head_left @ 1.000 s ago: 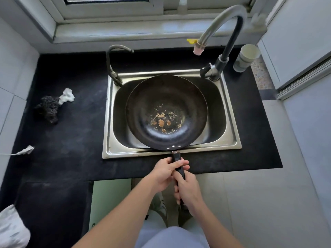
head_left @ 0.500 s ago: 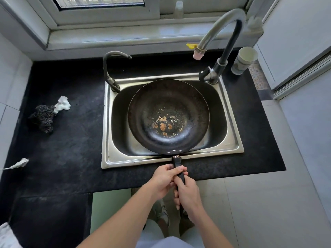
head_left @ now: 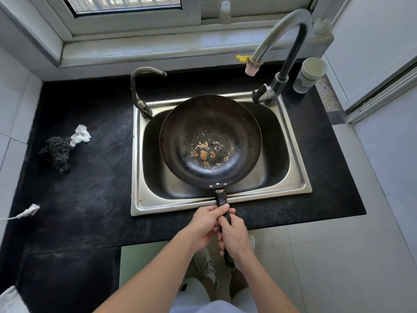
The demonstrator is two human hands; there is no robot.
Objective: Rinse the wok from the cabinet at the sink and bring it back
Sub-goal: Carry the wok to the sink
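Both hands on the wok handle (head_left: 222,199). Only the head view to go on.

Grip: left hand (head_left: 206,224) wraps the handle just past the near rim of the sink (head_left: 136,168). Right hand (head_left: 234,238) is clenched round it nearer me, touching the left. No spare hand.

Wok (head_left: 211,141) sits open side up over the basin, filling most of it. Can't tell if it rests on the basin floor or hangs from my grip. Orange-brown residue in the bottom, and it looks dry.

Risks as I judge them:
- The tap needs a hand. With one released, a long handle and heavy bowl leave the other wrist taking the load, so the wok could roll or drop onto the steel.
- The wok's far rim is close to the base and lever of the tall faucet (head_left: 282,30), so pushing further away could knock it.
- The nozzle (head_left: 251,68) hangs over the far right edge, not the centre (I read that from a wide lens, so low confidence). Water hitting the sloped wall would splash onto the counter (head_left: 90,188) and towards the cup (head_left: 310,74).

Long axis runs near–far, bowl far, handle towards me, with its near end skewed slightly right.
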